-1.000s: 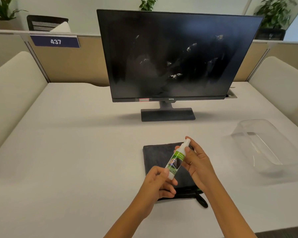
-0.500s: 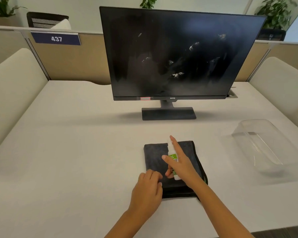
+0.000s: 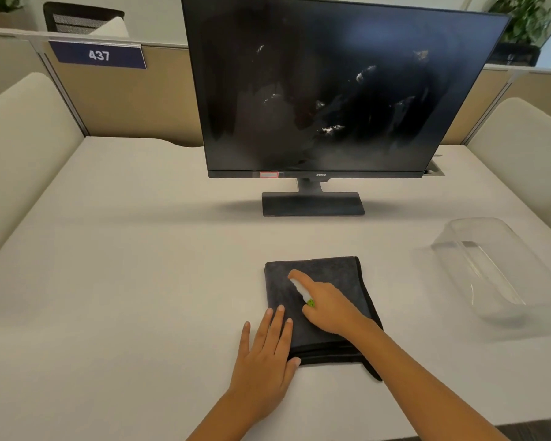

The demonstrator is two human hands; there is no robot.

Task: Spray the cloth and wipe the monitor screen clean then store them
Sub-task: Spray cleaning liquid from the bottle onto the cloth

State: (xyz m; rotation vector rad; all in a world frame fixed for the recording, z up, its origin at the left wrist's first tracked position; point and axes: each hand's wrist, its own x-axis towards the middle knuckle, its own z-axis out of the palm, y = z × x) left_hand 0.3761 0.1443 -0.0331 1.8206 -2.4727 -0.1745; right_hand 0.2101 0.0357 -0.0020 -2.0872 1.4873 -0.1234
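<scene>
A white desk fills the view from a head-worn camera. At far left, on the partition, a blue sign reads 437. Low in the middle, the left hand lies flat, fingers spread and holding nothing, its fingertips pressing the near left corner of a folded dark grey cloth. Just to its right, the right hand is closed around a small white spray bottle with a green label, index finger on top, nozzle angled down and left over the cloth. Behind the cloth stands a black monitor, its dark screen marked with pale smears. At right, well apart from the cloth, sits a clear plastic container.
</scene>
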